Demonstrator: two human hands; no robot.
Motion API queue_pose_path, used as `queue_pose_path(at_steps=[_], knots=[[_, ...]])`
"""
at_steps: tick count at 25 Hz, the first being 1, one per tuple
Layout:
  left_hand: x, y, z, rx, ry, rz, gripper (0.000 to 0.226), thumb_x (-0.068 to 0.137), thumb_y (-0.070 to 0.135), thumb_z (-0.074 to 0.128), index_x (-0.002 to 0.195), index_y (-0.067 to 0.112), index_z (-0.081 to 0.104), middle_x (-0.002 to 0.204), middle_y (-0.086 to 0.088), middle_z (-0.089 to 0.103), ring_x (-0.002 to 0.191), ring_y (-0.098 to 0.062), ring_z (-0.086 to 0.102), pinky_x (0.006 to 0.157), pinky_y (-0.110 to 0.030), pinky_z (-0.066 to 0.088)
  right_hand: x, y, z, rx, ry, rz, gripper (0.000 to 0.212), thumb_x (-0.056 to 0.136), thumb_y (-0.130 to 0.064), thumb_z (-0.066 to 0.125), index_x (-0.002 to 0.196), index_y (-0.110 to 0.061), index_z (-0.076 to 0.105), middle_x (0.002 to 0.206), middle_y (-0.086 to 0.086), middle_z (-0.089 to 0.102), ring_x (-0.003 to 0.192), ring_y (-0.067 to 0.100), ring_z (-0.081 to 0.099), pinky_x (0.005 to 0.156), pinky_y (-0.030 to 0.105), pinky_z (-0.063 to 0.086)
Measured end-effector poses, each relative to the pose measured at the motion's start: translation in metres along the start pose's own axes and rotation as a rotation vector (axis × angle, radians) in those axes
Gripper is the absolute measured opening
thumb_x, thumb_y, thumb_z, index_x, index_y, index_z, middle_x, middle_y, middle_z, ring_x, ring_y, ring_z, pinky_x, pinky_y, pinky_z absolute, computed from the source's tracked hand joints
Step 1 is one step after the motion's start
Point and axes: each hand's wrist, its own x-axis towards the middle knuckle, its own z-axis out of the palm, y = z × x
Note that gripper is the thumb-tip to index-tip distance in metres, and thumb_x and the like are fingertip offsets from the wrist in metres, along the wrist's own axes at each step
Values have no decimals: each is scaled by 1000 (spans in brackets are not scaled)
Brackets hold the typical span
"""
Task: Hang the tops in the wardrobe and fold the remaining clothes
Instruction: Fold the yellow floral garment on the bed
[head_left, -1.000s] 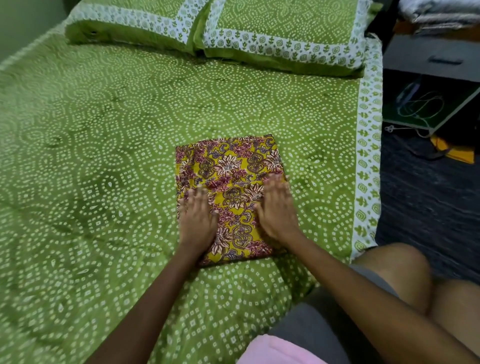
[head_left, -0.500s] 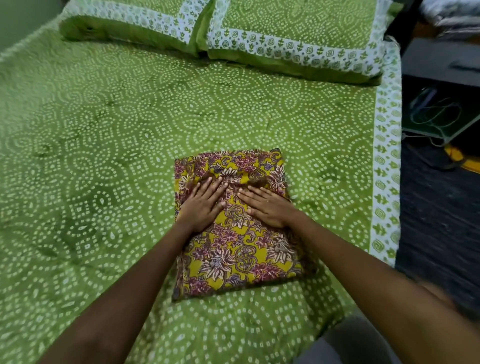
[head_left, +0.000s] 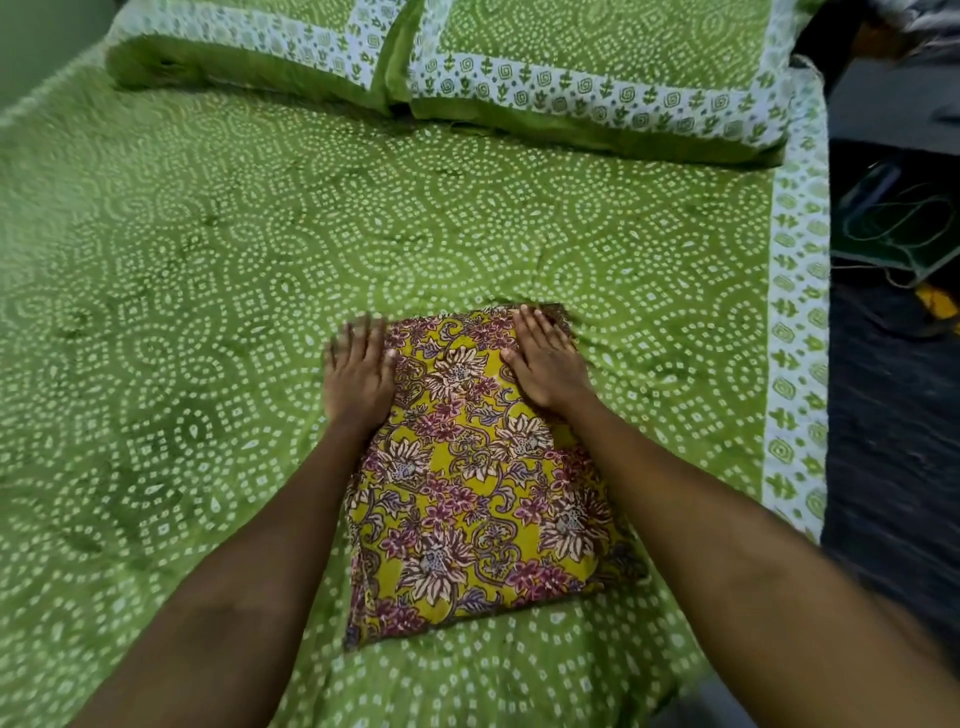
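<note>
On the green bed sheet (head_left: 208, 291), near its right border, lies the folded flowered cloth (head_left: 467, 493). Both hands press flat on its far end with straight fingers, grasping nothing: the left hand (head_left: 358, 376) on the left corner, partly over the sheet, the right hand (head_left: 545, 364) on the right corner. Two pillows (head_left: 519, 62) lie beyond.

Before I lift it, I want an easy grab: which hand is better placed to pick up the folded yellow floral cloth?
Probably the right hand: it lies flat, wholly on the folded yellow floral cloth near its far right corner. The left hand straddles the left edge, partly on the green dotted bedsheet.
</note>
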Motion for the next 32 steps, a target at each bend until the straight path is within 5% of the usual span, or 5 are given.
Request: queue_pose_path(at_steps=[7, 13, 18, 22, 32], knots=[[-62, -33, -6, -144, -48, 23, 69, 90, 47, 11, 149, 11, 15, 156, -9, 15, 145, -23, 9, 116, -34, 0, -66, 35, -1, -75, -77, 61, 59, 102, -43, 15, 149, -17, -8, 157, 1, -12, 145, 14, -11, 116, 34, -9], [-135, -26, -43, -576, -79, 183, 56, 93, 18, 30, 147, 11, 20, 154, -5, 15, 143, -22, 16, 116, -34, 13, -139, 47, -35, 540, -78, -4, 65, 97, 0, 36, 150, -28, 10, 154, 0, 18, 141, 17, 16, 113, 35, 19], [-153, -35, -39, -251, -97, 587, 74, 71, -11, 42, 129, 34, 52, 146, 12, 36, 139, -17, 26, 118, -37, 16, -200, 63, -21, -286, -167, -321, 98, 83, -24, 53, 140, -48, -23, 155, -9, -21, 144, 18, -7, 114, 48, 24], [-157, -25, -36, -571, -301, 346, 89, 77, -19, 45, 94, 67, 58, 107, 48, 52, 116, 12, 48, 105, -19, 37, -193, 64, -14, -570, 16, -650, 80, 68, -49, 36, 146, -33, 24, 155, 2, 17, 143, 27, 12, 110, 58, 13], [-144, 5, -78, -1348, -267, -433, 35, 97, 9, 35, 100, -11, 64, 88, -27, 69, 96, -24, 67, 90, -30, 49, -132, -15, -43, 1229, 85, 457, 28, 91, -30, 58, 91, -2, 67, 93, 12, 68, 90, 26, 63, 76, 31, 48]])
